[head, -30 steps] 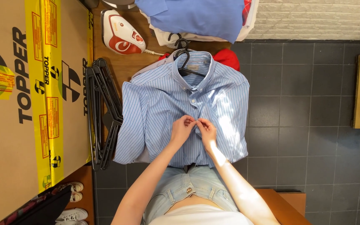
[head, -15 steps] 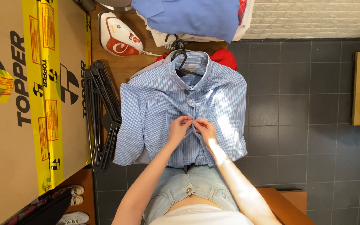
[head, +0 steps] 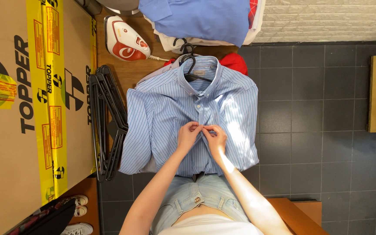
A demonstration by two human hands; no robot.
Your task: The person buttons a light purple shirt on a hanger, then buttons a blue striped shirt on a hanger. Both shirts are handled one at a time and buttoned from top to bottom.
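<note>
A blue and white striped shirt [head: 162, 113] lies on a black hanger [head: 189, 65], collar away from me, sleeves folded along its sides. Both my hands meet at the shirt's front placket, about halfway down. My left hand [head: 189, 133] pinches the left edge of the placket. My right hand [head: 214, 137] pinches the right edge, fingertips touching those of the left hand. A buttoned white button shows higher up near the collar.
A stack of black hangers [head: 106, 126] lies left of the shirt. A red and white iron [head: 125, 40] rests at the back left. Folded blue clothing [head: 205, 19] is piled behind the collar. A large cardboard box [head: 9, 130] with yellow tape stands at the left.
My hands have stayed at the same spot on the placket, with only small finger movements. The view has shifted slightly.
</note>
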